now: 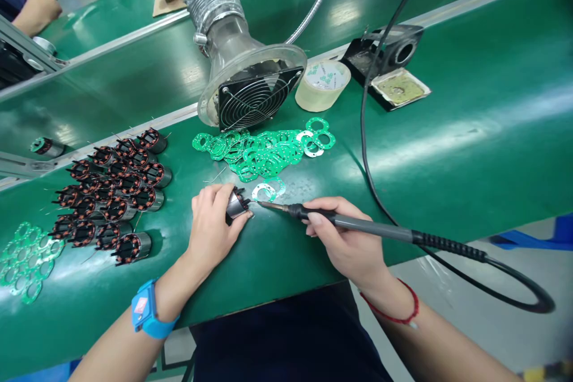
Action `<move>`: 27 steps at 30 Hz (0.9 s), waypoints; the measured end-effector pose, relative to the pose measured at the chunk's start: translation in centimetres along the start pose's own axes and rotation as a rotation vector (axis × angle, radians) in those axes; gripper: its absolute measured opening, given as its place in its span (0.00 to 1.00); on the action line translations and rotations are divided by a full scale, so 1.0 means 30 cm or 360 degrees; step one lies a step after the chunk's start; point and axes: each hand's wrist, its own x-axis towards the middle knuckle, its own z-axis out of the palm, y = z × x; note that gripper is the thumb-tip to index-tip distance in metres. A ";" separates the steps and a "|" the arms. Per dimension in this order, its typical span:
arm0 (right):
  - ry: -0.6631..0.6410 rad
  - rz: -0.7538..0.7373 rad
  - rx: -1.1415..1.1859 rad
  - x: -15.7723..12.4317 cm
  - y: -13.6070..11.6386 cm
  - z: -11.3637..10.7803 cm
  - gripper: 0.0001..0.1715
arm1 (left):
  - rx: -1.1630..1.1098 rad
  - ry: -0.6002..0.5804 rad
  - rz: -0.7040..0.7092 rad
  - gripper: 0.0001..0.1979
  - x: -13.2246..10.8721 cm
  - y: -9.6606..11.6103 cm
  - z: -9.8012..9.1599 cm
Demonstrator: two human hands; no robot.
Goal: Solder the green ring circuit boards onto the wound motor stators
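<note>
My left hand point(215, 221) is closed round a motor stator point(235, 204), a metal cylinder lying on its side with its dark wound end facing right. In my right hand point(344, 239) is a soldering iron point(373, 227), gripped like a pen. The iron's tip points left and reaches close to the stator's end; whether they touch I cannot tell. Just behind the tip lie a white ring point(263, 193) and a green ring-shaped circuit board point(278, 186). A pile of such green boards point(264, 155) spreads farther back.
Several stators point(119, 191) stand grouped at left, beside more green boards point(31, 256). A fume extractor point(255, 98) hangs over the pile. Behind are a tape roll point(323, 85) and a soldering stand point(389, 65). The iron's cable point(364, 131) loops at right. Another person's arm point(38, 12) shows top left.
</note>
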 end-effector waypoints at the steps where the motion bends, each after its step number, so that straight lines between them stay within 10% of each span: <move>1: 0.0000 0.0000 0.0002 -0.001 0.000 -0.001 0.08 | 0.0003 0.0002 0.0003 0.23 0.000 0.000 0.000; 12: 0.0074 -0.0447 -0.0191 0.003 -0.022 0.004 0.13 | 0.0151 -0.0008 0.0135 0.21 -0.005 -0.003 0.001; 27: 0.0063 -0.0404 -0.0251 -0.025 -0.049 0.031 0.12 | -0.0086 -0.0054 -0.0076 0.21 -0.018 0.015 -0.027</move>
